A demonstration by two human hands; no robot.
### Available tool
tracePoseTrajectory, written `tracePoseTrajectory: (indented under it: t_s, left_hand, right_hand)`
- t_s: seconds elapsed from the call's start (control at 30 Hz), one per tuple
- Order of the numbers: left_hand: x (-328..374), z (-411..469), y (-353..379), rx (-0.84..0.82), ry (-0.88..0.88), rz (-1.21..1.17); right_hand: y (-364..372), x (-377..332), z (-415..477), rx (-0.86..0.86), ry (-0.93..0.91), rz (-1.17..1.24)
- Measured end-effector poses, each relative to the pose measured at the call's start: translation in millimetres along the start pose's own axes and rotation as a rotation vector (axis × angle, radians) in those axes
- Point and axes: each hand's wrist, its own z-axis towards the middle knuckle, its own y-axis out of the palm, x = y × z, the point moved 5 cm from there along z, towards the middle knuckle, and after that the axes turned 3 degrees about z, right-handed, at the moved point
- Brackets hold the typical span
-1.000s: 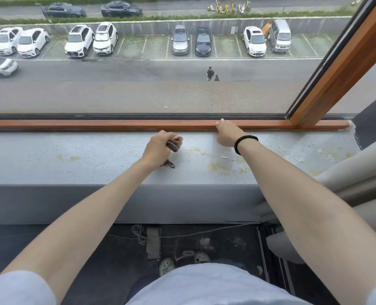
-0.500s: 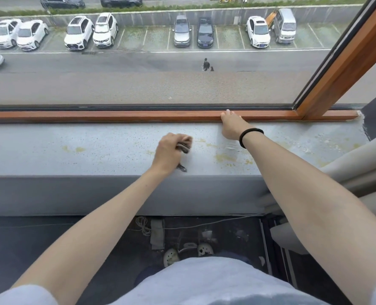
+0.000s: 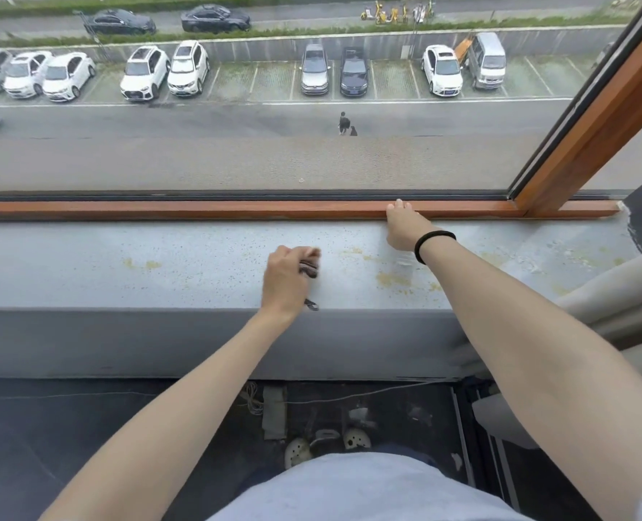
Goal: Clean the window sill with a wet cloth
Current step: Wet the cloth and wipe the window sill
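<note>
Left grip (image 3: 287,280) clenched round one dark cloth (image 3: 309,268) on sill (image 3: 161,265), right grip (image 3: 402,229) (laid flat) touching wooden frame (image 3: 199,210).

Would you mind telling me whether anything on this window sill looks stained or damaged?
Yes: yellowish stains blotch the grey sill, heaviest just right of the cloth that the left hand grips; dark specks pepper it.
</note>
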Motion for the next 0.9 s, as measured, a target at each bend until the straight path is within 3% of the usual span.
tracePoseTrajectory:
  t_s: [0.1, 0.23, 0.33, 0.4, 0.47, 0.53, 0.67, 0.73, 0.83, 0.9]
  left_hand:
    - [-10.9, -6.4, -2.5, 0.005, -0.064, 0.039]
    - [30.0, -34.7, 17.1, -0.312, 0.208, -0.206]
    - [20.6, -15.4, 1.7, -0.146, 0.221, -0.211]
    - [-3.8, 2.9, -13.0, -0.024, 0.103, -0.107]
    - [-27.0, 9.9, -18.3, -0.005, -0.053, 0.018]
    - [-28.1, 1.2, -11.9, -0.065, -0.05, 0.091]
    - [9.8, -32.8, 13.6, -0.397, 0.254, -0.139]
    - [19.7, -22.9, 9.0, -0.351, 0.283, -0.182]
    - [8.6, 11.9, -4.8, -0.125, 0.098, -0.129]
    - [-3.1, 24.9, -2.5, -0.083, 0.001, -0.03]
  right_hand:
    - [0.2, -0.8, -0.4, -0.019, 0.019, 0.007]
    - [1.2, -1.1, -1.5, -0.008, 0.03, -0.004]
    - [0.9, -2.1, -0.3, -0.034, 0.045, -0.002]
    - [1.9, -3.5, 0.6, -0.032, 0.062, -0.007]
    - [2.8, -5.2, 0.6, -0.017, 0.075, -0.014]
    - [3.1, -6.8, 0.7, -0.017, 0.083, -0.006]
    - [1.8, -2.3, 0.5, -0.024, 0.076, 0.023]
    - [0.8, 0.9, -0.7, -0.03, 0.052, 0.035]
    - [-1.5, 6.3, -3.0, -0.033, 0.013, 0.049]
    - [-2.9, 8.6, -4.4, -0.026, -0.007, 0.063]
